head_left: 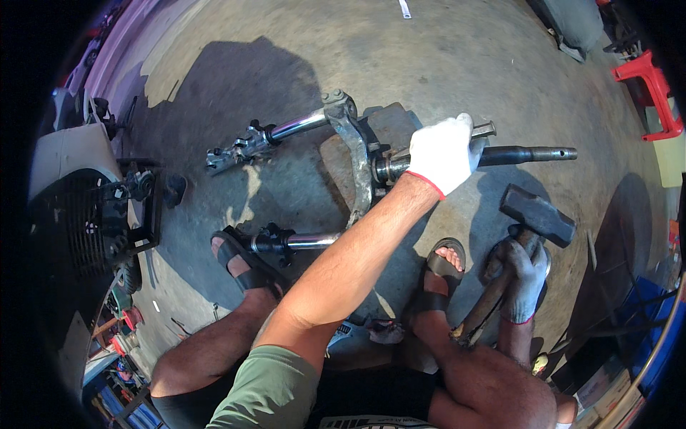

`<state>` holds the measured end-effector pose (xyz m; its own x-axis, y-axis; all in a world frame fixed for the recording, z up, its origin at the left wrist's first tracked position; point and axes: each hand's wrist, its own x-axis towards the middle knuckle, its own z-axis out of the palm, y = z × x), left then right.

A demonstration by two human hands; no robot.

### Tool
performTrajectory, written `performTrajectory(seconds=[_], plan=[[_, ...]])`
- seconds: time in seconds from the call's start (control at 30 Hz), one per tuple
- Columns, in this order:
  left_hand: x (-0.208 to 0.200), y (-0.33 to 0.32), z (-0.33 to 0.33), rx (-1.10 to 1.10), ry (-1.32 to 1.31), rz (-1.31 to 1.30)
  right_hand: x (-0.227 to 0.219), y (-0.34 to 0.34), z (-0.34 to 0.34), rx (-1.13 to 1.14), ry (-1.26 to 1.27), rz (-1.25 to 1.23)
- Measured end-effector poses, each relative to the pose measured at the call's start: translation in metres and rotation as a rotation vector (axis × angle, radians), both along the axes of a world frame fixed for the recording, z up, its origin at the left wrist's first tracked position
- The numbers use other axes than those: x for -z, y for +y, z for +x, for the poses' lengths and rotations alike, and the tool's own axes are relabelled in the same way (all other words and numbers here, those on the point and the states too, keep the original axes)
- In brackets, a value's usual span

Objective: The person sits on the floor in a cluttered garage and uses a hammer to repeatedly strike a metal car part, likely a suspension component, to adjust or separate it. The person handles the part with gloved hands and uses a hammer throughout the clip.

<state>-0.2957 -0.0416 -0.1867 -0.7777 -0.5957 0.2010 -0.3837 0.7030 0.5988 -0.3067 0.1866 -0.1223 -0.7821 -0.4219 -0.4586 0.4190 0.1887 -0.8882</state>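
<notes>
My left hand [443,154], in a white glove, is closed round a short chisel-like steel bar [485,130]. One end of the bar sticks out past the fist; the other points at the bearing seat [386,169] on the steering stem [529,154]. This stem belongs to a motorcycle front fork [351,139] lying on the floor, its two chrome legs pointing left. My left forearm hides part of the nearer leg. In a dirtier glove, my right hand [522,275] grips a sledgehammer [537,214] by its handle close to the dark head, low beside my foot.
Under the fork lies a flat, rusty metal block [393,127]. My sandalled feet [444,268] stand on the near side of the fork. Dark machinery [100,222] occupies the left; a red plastic stool [652,96] stands far right, with a blue crate [647,307] nearer.
</notes>
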Motion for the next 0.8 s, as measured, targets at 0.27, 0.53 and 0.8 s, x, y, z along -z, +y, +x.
performTrajectory(seconds=[0.27, 0.53, 0.8], plan=[[0.008, -0.002, -0.001, -0.067, -0.03, -0.002, -0.019, -0.015, -0.02, 0.008, 0.134, 0.077], [0.007, 0.003, -0.011, -0.1, 0.037, 0.014, -0.064, -0.049, -0.087, -0.166, 0.201, 0.076], [0.0, -0.005, -0.004, -0.06, -0.102, 0.143, -0.081, -0.087, -0.145, -0.294, 0.11, 0.117]])
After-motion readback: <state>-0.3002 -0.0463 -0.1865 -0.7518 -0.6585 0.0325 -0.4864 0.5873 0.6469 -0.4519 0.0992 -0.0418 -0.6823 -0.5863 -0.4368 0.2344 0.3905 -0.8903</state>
